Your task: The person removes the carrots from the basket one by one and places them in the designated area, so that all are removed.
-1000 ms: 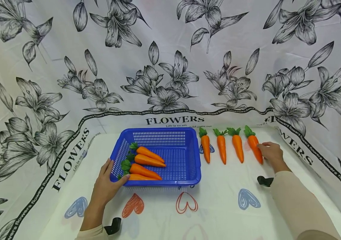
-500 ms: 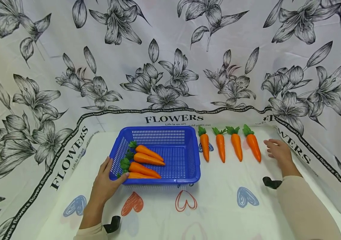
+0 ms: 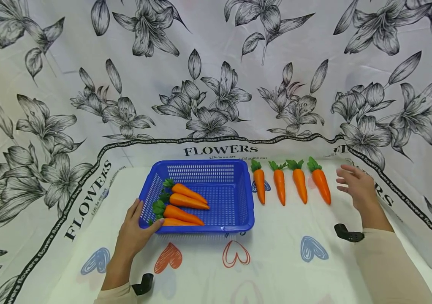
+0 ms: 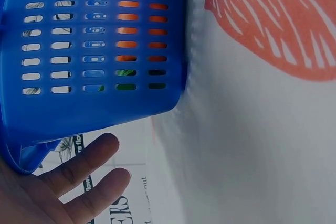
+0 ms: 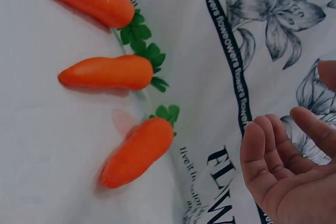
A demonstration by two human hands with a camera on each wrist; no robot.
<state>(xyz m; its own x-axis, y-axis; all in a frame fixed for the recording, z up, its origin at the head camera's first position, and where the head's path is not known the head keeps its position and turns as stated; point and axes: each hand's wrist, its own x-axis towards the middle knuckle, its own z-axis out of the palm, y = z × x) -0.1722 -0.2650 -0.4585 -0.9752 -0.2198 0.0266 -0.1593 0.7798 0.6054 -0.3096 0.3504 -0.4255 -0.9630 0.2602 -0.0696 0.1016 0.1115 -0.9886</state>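
My left hand (image 3: 136,234) grips the near left corner of a blue plastic basket (image 3: 244,211), its thumb over the front rim. In the left wrist view, two fingers (image 4: 97,195) extend beside the basket's slotted wall (image 4: 94,98). Several orange carrots (image 3: 189,202) with green tops lie in the basket's left half. To its right, more carrots lie in a row on the cloth, tops pointing away. My right hand (image 3: 360,188) is raised just right of the last carrot (image 3: 321,185) and holds nothing. In the right wrist view its fingers (image 5: 254,150) are loosely bent, apart from that carrot (image 5: 139,153).
A white cloth (image 3: 276,270) printed with red and blue hearts covers the table. Behind and at both sides hangs a white curtain (image 3: 208,50) with black lily drawings and a lettered band. A black wrist mount (image 3: 348,233) sits at my right wrist, another black mount (image 3: 142,284) at my left.
My right hand has let go of the rightmost carrot and moved right and up, away from it. My left hand stays on the basket's corner.
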